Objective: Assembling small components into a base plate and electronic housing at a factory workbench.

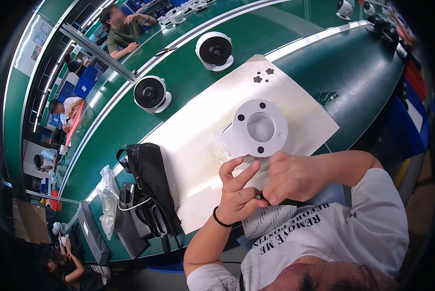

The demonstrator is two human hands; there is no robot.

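Observation:
Close to my body, my left hand [239, 191] and my right hand [290, 177] meet at the fingertips. A small dark piece [259, 196] shows between them; its kind is too small to tell. My left thumb and a finger pinch it while other fingers of that hand stretch out. My right fingers are curled, hiding whatever they grip. Just beyond lies a white ring-shaped plastic part [280, 119], with three dark round pads on its face and one bare round recess. A printed paper sheet [268, 220] shows below my hands.
A white mat [198, 150] lies under the part, with small black flower-shaped pieces [257, 79] at its far end. Two white-and-black round fan-like devices [152, 94] stand beyond on the green table. A black bag [152, 179] and clear plastic [108, 199] lie left. Other people sit farther off.

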